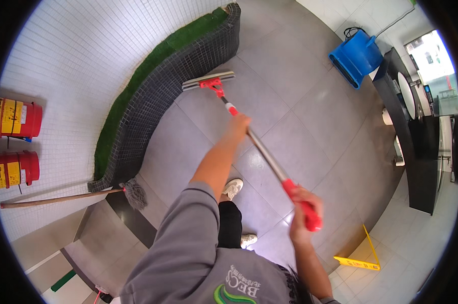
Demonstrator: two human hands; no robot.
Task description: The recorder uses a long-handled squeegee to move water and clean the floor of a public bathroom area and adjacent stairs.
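Observation:
A long-handled squeegee (267,154) slants across the grey tiled floor, with a steel pole and red fittings. My left hand (239,127) grips the pole just below its red and white collar. Around the red end grip, my right hand (304,212) is closed and slightly blurred. Beyond my left hand, the wide squeegee head (210,81) is beside the foot of a low, dark mosaic-tiled planter wall (153,102). Whether the head presses on the floor or the wall, I cannot tell.
A string mop (134,193) leans at the planter's near end. Two red buckets (31,119) are by the white tiled wall. At right are a blue floor blower (356,57) with a cord, a dark washbasin counter (422,171) and a yellow floor sign (360,262).

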